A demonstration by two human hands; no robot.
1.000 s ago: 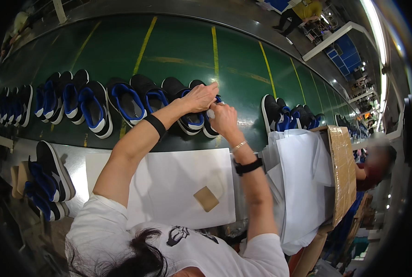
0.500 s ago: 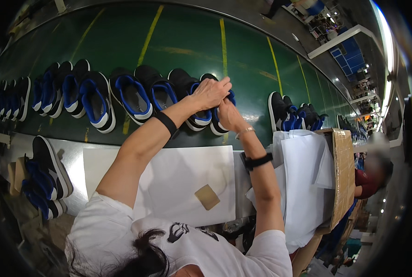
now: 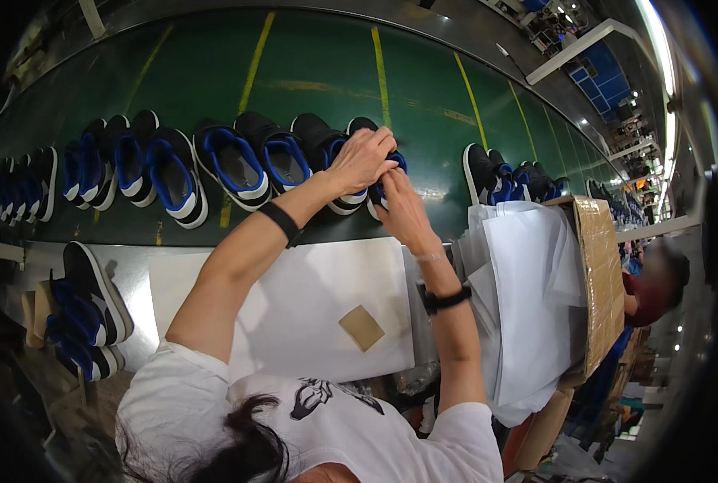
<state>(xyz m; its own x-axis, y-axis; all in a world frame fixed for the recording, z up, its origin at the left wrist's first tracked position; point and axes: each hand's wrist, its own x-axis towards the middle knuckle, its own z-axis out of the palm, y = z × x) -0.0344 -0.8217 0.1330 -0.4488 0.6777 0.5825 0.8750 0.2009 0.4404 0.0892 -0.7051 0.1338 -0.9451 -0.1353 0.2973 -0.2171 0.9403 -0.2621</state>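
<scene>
Both my hands meet over the opening of a black sneaker (image 3: 362, 124) with a blue lining and white sole, the rightmost in a row on the green conveyor belt. My left hand (image 3: 364, 161) curls its fingers over the shoe's top from the left. From the near right side, my right hand (image 3: 405, 211) reaches up, its fingertips closed against the left hand's fingers. Both seem to grip the shoe's upper; the exact part is hidden under the fingers. Just left stands a matching sneaker (image 3: 310, 129), partly behind my left wrist.
More sneakers (image 3: 230, 161) line the belt (image 3: 318, 56) on both sides. White paper (image 3: 318, 306) with a small brown square (image 3: 362, 328) covers the metal ledge before me. A pair of sneakers (image 3: 93, 298) stands at left. At right are paper sheets (image 3: 528, 298), a carton (image 3: 600, 274) and a co-worker (image 3: 653, 290).
My hands stay at the same sneaker. The right hand's fingers look straighter and lie closer under the left hand's. The whole view has shifted slightly.
</scene>
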